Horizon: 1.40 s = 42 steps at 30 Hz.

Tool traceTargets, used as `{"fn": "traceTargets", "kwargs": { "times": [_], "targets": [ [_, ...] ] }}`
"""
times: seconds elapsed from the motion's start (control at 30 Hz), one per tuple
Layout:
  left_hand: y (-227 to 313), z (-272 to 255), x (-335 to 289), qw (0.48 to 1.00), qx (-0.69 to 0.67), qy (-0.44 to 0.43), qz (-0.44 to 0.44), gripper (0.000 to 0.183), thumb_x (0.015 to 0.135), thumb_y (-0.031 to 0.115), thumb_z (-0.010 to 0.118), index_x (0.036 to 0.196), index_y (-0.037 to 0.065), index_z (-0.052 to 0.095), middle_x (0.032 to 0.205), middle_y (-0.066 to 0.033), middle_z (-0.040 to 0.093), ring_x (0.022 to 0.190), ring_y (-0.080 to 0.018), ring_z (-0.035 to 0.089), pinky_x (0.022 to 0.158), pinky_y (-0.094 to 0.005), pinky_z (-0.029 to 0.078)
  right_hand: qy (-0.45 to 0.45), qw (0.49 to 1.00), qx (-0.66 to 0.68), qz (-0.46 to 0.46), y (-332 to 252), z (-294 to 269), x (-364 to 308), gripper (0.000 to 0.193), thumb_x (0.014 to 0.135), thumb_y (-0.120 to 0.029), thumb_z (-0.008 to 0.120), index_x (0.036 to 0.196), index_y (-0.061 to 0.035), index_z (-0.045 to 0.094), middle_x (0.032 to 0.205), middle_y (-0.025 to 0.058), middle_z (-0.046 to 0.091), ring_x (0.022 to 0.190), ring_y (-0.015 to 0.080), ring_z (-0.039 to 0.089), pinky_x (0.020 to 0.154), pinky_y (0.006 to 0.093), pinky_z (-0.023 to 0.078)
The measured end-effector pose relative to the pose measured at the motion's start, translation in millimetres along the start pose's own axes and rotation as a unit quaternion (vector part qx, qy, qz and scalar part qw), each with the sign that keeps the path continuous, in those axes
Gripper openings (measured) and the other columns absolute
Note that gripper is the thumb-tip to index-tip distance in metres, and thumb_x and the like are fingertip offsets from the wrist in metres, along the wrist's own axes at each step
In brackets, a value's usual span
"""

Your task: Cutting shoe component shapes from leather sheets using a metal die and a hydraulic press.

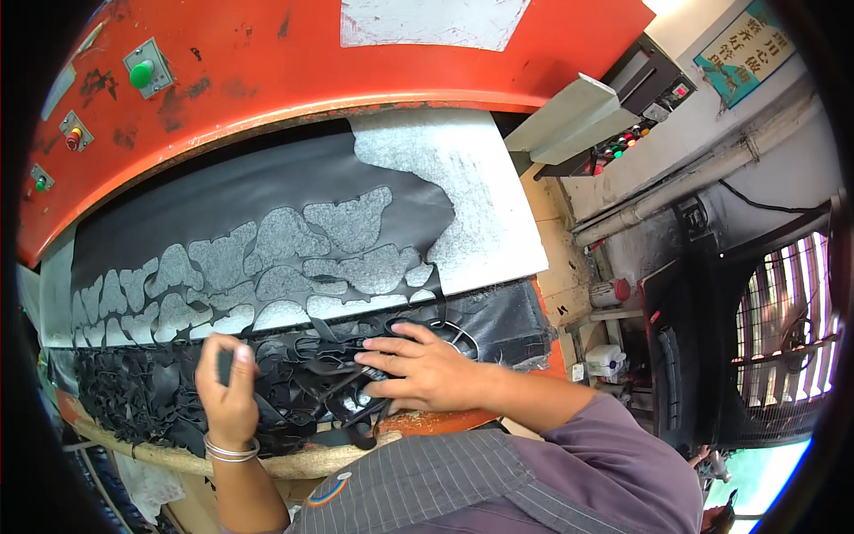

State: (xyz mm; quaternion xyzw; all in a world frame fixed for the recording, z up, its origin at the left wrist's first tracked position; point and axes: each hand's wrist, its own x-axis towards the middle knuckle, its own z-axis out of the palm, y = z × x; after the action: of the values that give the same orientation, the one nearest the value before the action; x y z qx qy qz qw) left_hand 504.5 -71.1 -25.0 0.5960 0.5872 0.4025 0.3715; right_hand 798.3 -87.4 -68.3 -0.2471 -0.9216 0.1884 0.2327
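My left hand (229, 390) is raised over the near edge of the work table, its fingers curled toward the thumb in a pinch. Whatever may be between them I cannot make out. To its right, my right hand (427, 369) lies palm down with fingers spread over a heap of black scrap strips (298, 356). Its fingertips touch the strips and shiny metal-edged pieces. A curved metal edge (464, 338) shows just beyond this hand. Ahead lies a black sheet (258, 182) with several rows of cut-out shapes, through which a grey-white board (427, 142) shows.
A large orange-red machine (267, 53) with a green button (141, 75) spans the far side. A control box (614, 133) projects at the far right. The table's pale rounded front edge (294, 465) runs close to my body. A black-framed fan (783, 329) stands at right.
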Motion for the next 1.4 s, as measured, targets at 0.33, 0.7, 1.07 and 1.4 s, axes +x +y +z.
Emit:
{"fn": "traceTargets", "kwargs": {
  "times": [0.33,0.7,1.07,1.4],
  "targets": [
    [-43,52,-50,0.97,0.194,-0.131,0.072,0.018,0.084,0.018,0.065,0.081,0.003,0.056,0.079,-0.0146,0.06,0.078,-0.0366,0.058,0.071,-0.0419,0.045,-0.009,0.895,0.04,0.444,-1,-19,-87,0.049,0.08,-0.022,0.072,0.12,0.0009,0.055,0.108,0.0205,0.059,0.105,0.0353,0.055,0.092,0.0414,0.044],
    [-55,47,-50,0.987,0.074,-0.135,0.038,0.016,0.084,0.017,0.065,0.083,0.003,0.059,0.082,-0.0144,0.065,0.08,-0.0348,0.063,0.072,-0.0405,0.048,0.133,0.955,-0.055,0.259,124,-42,21,0.046,0.079,-0.015,0.071,0.121,-0.0052,0.058,0.105,0.0143,0.06,0.103,0.0332,0.053,0.092,0.0385,0.044],
    [-61,39,-42,0.983,0.089,-0.147,0.066,0.015,0.084,0.016,0.064,0.083,0.004,0.057,0.085,-0.0116,0.067,0.08,-0.0322,0.063,0.075,-0.0399,0.047,0.078,0.958,-0.004,0.277,162,-38,-14,0.056,0.075,-0.018,0.075,0.129,-0.0185,0.059,0.128,0.0091,0.057,0.121,0.0282,0.048,0.103,0.0386,0.035],
    [-58,39,-40,0.981,0.087,-0.16,0.062,0.014,0.084,0.016,0.064,0.083,0.003,0.057,0.086,-0.0116,0.067,0.082,-0.0319,0.063,0.076,-0.0397,0.046,0.06,0.965,-0.034,0.253,162,-44,-20,0.055,0.071,-0.024,0.079,0.124,-0.0193,0.063,0.128,0.0077,0.058,0.119,0.0286,0.05,0.102,0.0388,0.038]
  ]
}}
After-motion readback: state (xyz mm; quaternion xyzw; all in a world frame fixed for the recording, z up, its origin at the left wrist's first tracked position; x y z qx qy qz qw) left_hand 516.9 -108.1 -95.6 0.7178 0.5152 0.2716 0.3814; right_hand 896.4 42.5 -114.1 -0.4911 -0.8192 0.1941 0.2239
